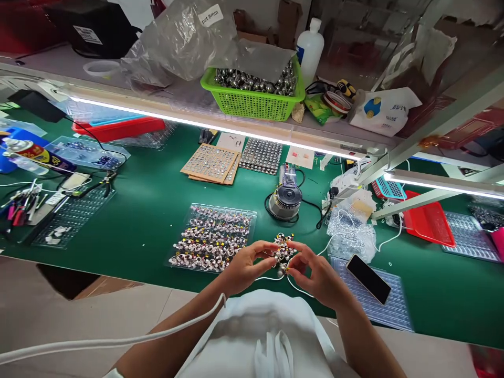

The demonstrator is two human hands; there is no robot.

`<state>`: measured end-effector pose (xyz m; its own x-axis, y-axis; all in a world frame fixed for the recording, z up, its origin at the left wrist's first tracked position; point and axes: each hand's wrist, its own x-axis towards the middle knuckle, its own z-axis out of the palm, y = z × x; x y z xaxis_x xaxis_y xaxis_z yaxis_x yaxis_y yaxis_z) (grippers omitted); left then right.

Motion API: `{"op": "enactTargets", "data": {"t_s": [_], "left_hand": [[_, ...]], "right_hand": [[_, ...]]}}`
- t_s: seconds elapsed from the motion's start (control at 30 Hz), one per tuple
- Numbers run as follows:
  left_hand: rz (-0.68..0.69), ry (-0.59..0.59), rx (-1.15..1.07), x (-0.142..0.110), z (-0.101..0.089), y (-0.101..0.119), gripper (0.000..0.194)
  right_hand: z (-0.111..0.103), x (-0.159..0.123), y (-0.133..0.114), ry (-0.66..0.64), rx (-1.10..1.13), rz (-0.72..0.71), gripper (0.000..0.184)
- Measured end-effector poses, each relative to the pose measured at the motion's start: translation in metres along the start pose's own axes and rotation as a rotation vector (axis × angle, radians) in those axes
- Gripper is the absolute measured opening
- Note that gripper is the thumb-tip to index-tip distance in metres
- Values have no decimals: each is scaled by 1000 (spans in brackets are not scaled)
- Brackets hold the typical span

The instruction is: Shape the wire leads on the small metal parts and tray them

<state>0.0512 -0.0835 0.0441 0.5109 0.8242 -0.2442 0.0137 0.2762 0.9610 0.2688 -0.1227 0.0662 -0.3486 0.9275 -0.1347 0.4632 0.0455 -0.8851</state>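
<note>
My left hand [246, 265] is at the left side of a pile of small metal and white parts with yellow bits [284, 247]. Its index finger and thumb are curved and apart, with their tips at the pile's edge. On the other side, my right hand [317, 270] has its fingers bent. Its thumb and a finger close on a small part with a round silvery end [282, 271], too small to name further. Left of the hands, a clear plastic tray [254, 220] holds rows of similar small parts with yellow bits.
Behind the hands stands a small grey device with a round top [287, 197]. A phone [369, 279] lies on a clear ridged tray [397, 312] at right. Boards of round pieces [212, 160] lie farther back. A green basket [252, 105] sits on the overhead shelf. A white cable crosses my left forearm.
</note>
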Motion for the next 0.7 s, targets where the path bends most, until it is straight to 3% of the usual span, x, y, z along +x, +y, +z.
{"op": "enactTargets", "data": {"t_s": [0.17, 0.3, 0.47, 0.7], "left_hand": [[96, -137, 222, 1, 9, 9, 21], [31, -40, 142, 7, 14, 0, 19], [-102, -15, -153, 16, 15, -15, 21], [-63, 161, -259, 19, 19, -12, 19]], "right_hand": [[0, 7, -4, -68, -132, -46, 62], [1, 10, -5, 27, -137, -72, 62], [9, 13, -4, 208, -108, -62, 56], [14, 11, 1, 414, -16, -15, 39]]}}
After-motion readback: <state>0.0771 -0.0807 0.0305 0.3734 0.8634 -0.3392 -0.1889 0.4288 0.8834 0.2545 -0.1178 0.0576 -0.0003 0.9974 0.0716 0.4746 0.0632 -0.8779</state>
